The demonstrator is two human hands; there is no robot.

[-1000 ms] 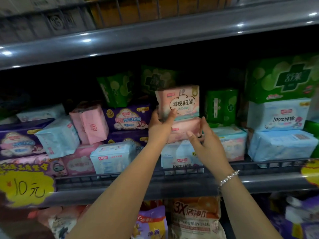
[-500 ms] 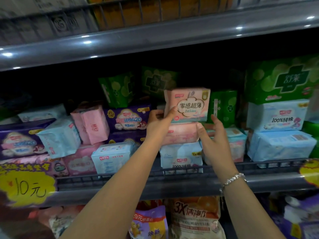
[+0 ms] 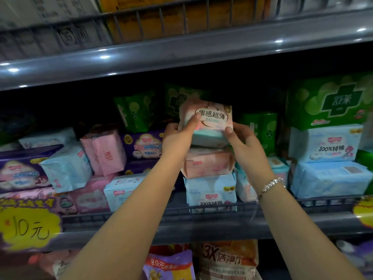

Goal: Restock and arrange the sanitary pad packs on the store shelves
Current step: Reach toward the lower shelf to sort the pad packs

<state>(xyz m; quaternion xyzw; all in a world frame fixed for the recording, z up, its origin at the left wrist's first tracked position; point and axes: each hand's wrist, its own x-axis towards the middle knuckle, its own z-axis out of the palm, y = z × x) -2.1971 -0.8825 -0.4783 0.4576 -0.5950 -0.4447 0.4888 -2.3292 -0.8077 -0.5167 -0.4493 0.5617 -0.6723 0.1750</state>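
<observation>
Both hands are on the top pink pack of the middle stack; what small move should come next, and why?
Probably tip the top pink pack level and settle it on the pink pack below. The left hand and right hand hold it tilted, front face up, above that stack.

From my remote seat the view is dim overall, with light falling from above and behind me. The upper shelf edge (image 3: 181, 55) carries small white glare spots running from nine o'clock to two o'clock. Under it, the back of the shelf bay is near black, swallowing the green packs (image 3: 139, 110) at twelve o'clock. The forearms are evenly lit. Wide-angle bending curves the shelf lines toward the corners. The yellow price tag (image 3: 28, 225) at eight o'clock and the top boxes are smeared and soft.
</observation>
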